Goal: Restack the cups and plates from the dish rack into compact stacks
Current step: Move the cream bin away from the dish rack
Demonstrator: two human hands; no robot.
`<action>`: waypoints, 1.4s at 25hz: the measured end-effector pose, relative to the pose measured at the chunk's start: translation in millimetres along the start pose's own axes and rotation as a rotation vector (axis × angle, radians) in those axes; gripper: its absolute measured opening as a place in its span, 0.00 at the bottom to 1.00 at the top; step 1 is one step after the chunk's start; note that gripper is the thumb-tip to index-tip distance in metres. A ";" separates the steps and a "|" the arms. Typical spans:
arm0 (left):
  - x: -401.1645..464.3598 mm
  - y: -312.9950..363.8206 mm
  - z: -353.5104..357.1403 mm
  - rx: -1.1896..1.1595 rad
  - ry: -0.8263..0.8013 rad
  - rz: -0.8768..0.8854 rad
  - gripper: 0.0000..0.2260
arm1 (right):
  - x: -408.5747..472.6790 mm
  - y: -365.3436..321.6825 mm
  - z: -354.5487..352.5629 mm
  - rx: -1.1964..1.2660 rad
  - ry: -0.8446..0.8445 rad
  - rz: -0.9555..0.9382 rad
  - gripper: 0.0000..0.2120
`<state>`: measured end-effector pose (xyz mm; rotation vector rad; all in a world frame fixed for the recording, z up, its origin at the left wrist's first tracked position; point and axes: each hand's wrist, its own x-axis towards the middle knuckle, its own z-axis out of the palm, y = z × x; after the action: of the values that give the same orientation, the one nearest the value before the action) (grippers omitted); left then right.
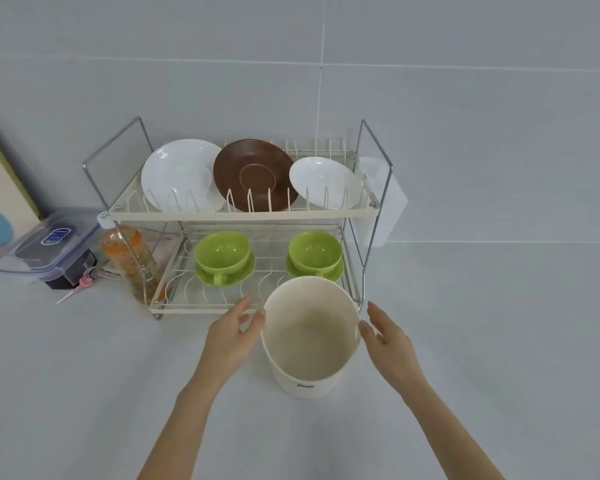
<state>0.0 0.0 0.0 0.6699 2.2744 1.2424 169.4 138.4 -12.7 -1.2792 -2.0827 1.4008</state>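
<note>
Two hands bracket a cream bucket (pixel 310 337) that stands upright on the grey counter (pixel 84 393). My left hand (pixel 231 336) has its fingers spread with the tips just touching the rim, and my right hand (pixel 388 337) hangs flat-palmed just beside the opposite wall. Neither is clamped on anything; both are loose and empty. I judge the bucket is there to clear the way or to receive things, but I cannot tell which.

Just beyond my fingertips is the dish rack (pixel 243 214), with nothing lifted out yet. Directly ahead of my left hand, on the lower shelf, a green cup (pixel 222 251) sits in its saucer. A second green cup (pixel 315 250) sits likewise past the bucket's far rim. Each pair is nested, so a cup must be lifted off before cups stack on cups.

Above and farther off, three plates lean in the upper slots: a large white plate (pixel 179 176) up-left of my left hand, a brown plate (pixel 253 174) overlapping it in the middle, and a small white plate (pixel 324 181) up ahead of my right. The prongs hold them tilted for draining, so each needs drawing upward rather than sliding out.
</note>
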 end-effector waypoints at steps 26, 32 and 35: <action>-22.5 48.8 131.3 -0.261 -0.066 -0.068 0.14 | 22.8 47.5 -116.8 0.103 0.058 -0.006 0.18; 7.1 80.5 175.8 -0.290 -0.042 -0.110 0.14 | 73.8 54.7 -156.9 0.060 0.055 0.012 0.15; 26.2 93.4 195.7 -0.258 -0.013 -0.087 0.15 | 103.4 57.1 -168.3 0.023 0.084 0.002 0.17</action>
<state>115.5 184.4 -19.0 0.4785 2.0606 1.4510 254.9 325.3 -4.5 -1.3086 -2.0044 1.3445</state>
